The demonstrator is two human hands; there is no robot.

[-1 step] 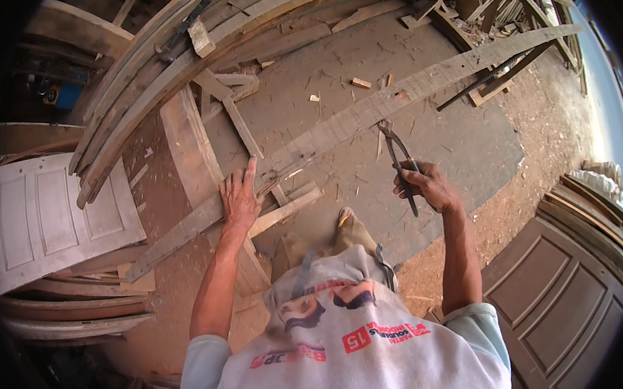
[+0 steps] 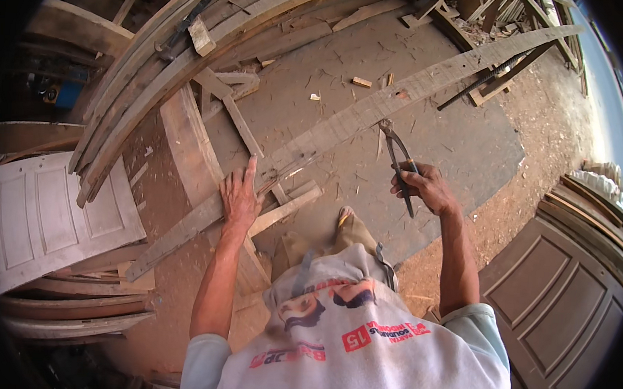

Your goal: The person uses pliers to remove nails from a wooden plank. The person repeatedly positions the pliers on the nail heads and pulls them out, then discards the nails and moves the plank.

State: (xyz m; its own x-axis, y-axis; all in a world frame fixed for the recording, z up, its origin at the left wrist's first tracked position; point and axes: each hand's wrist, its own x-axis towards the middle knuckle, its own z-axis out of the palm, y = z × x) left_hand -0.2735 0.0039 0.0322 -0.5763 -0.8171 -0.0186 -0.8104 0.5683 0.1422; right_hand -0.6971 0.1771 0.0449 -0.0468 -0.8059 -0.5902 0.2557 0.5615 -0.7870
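A long, worn wooden plank (image 2: 343, 129) runs slantwise from the lower left to the upper right. Over its nearer part lies my left hand (image 2: 239, 196), index finger stretched forward and the other fingers bent round the wood. My right hand (image 2: 428, 186) is closed round the dark handles of a pair of pincers (image 2: 396, 153). The rusty pincer head meets the plank's near edge; whether it grips a nail there is too small to tell. A dark, splintered spot shows on the plank just beyond my left hand.
Long curved beams (image 2: 170, 67) are stacked at the left. A pale panelled door (image 2: 57, 216) lies at far left, a brown panelled door (image 2: 559, 306) at right. Beneath the plank are timber supports (image 2: 286, 211). Wood chips and nails litter the grey sheet (image 2: 422, 228) on the floor.
My right hand has shifted very slightly, and the pincer handles sit a little closer together. My left hand and the plank stay where they were.
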